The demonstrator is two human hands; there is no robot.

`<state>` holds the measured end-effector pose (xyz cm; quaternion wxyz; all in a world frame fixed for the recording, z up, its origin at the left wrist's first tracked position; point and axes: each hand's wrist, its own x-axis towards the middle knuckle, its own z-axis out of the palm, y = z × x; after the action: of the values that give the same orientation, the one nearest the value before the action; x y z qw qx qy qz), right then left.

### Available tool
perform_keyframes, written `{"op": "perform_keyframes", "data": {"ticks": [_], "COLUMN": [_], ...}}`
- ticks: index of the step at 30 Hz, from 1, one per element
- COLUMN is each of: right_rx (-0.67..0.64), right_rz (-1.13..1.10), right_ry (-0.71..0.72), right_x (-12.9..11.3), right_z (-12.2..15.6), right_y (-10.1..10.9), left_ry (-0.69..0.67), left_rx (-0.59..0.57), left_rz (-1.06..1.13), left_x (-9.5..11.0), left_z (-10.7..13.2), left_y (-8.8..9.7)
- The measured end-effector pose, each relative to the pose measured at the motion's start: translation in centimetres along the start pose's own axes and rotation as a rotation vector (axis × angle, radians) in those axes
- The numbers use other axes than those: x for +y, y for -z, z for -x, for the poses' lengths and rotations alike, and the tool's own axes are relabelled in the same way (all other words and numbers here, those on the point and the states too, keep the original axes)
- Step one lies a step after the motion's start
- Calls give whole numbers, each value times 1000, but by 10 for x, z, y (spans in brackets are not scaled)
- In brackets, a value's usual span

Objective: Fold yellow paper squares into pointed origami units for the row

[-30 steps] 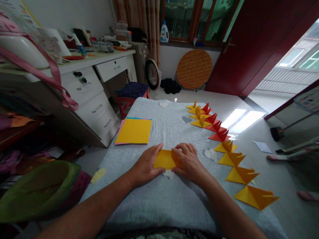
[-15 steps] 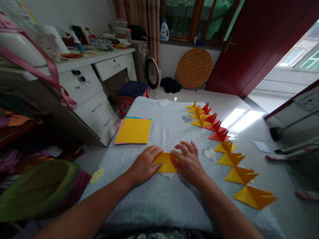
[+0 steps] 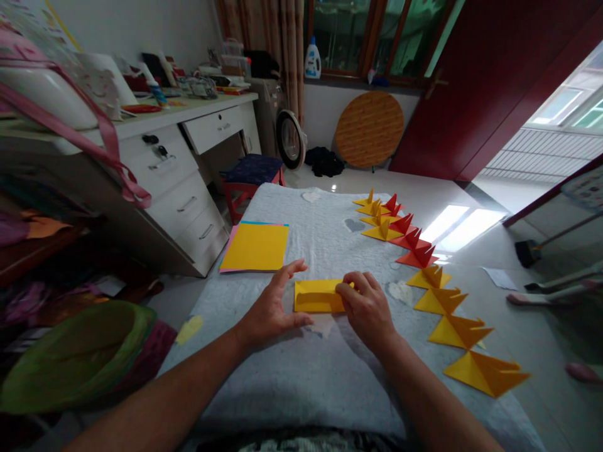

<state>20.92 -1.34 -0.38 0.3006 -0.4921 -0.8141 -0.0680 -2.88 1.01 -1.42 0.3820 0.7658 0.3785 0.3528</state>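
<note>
A folded sheet of yellow paper (image 3: 318,296) lies as a narrow rectangle on the cloth-covered table (image 3: 282,383). My right hand (image 3: 366,302) pinches its right end between thumb and fingers. Just beyond the left end, my left hand (image 3: 271,307) is spread, thumb and fingers apart, holding nothing. A stack of coloured paper squares (image 3: 257,247), yellow on top with pink and blue edges showing, rests farther off on the left. Along the table's right side runs a row of folded yellow paper shapes (image 3: 483,371) and red paper shapes (image 3: 417,254).
To the left stands a white desk (image 3: 174,188) with drawers, and a green-rimmed basket (image 3: 80,358) sits low beside the table. A stool (image 3: 252,169) with a dark top is past the table's far left corner. A broom (image 3: 530,252) is at the right.
My left hand has let go of the yellow paper and opened to its left. My right hand now pinches the right end, and the paper's upper layer shows a raised flap.
</note>
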Motion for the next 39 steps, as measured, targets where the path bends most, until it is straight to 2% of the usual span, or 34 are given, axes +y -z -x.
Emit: {"op": "perform_keyframes", "data": {"ticks": [3, 9, 13, 16, 20, 22, 24, 27, 30, 35, 39], "right_rx": [151, 373, 451, 440, 316, 177, -20, -295, -475, -624, -650], "right_rz": [-18, -173, -240, -226, -186, -129, -73, -22, -59, -172, -256], "right_ry": [14, 94, 134, 108, 43, 4, -35, -61, 7, 37, -14], "right_x": [0, 0, -3, -3, 6, 13, 19, 20, 15, 7, 8], "right_z": [-2, -2, 0, 1, 2, 2, 3, 4, 8, 25, 37], "right_y": [7, 16, 20, 20, 11, 4, 0, 3, 15, 26, 21], "left_ry": [-29, -112, -166, -234, -394, -458, -492, -533, -569, -491, -336], "left_rx": [11, 73, 176, 248, 323, 323, 300, 157, -50, -224, -237], "left_rz": [41, -175, -214, -231, -312, -390, -461, -549, -596, -561, -313], "left_x": [-4, -4, 0, 2, 7, 11, 13, 15, 17, 18, 12], "left_z": [1, -1, -2, -2, 0, 1, 2, 3, 4, 5, 4], "left_y": [1, -2, -3, -1, 2, 4, 4, 4, 1, -4, -4]}}
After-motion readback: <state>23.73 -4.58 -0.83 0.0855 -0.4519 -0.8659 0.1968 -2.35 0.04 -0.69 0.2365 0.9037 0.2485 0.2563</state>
